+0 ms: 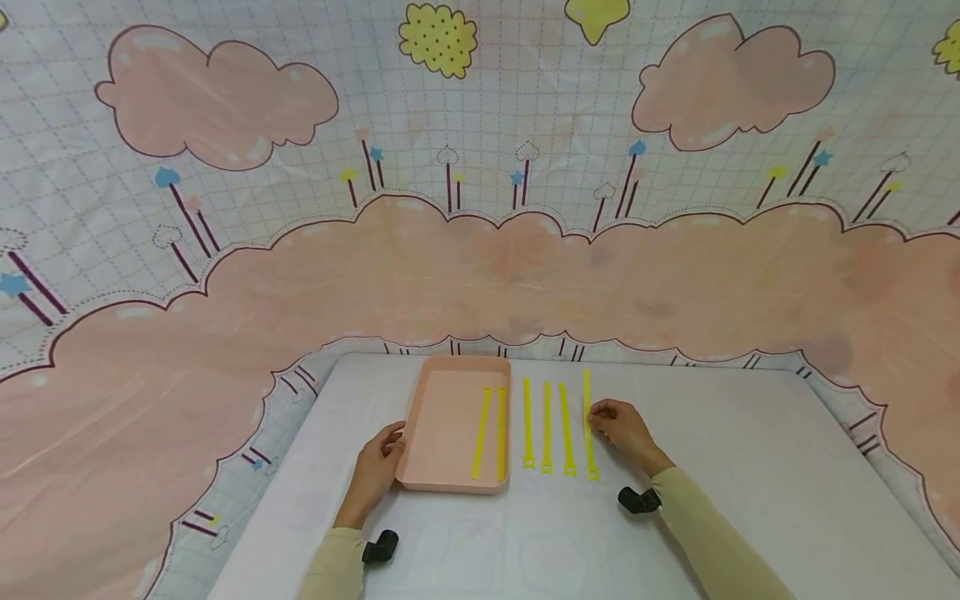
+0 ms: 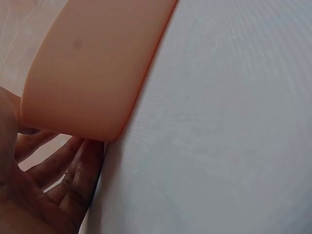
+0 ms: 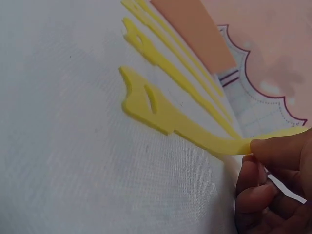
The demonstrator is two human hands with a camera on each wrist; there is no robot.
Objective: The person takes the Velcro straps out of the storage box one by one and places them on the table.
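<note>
On the table, my left hand holds the left side of a shallow pink tray, fingers against its outer wall and thumb at the rim. Two yellow hook-and-loop cable ties lie lengthwise in the tray's right part. With thumb and fingertips, my right hand pinches the rightmost yellow cable tie partway along its strap. In the right wrist view its slotted, notched head points away from the hand, and the strap bends up toward the fingers.
Three more yellow cable ties, the middle one among them, lie side by side between the tray and my right hand. Their heads face the near edge. A patterned cloth with clouds stands behind the white table. Each wrist wears a black camera.
</note>
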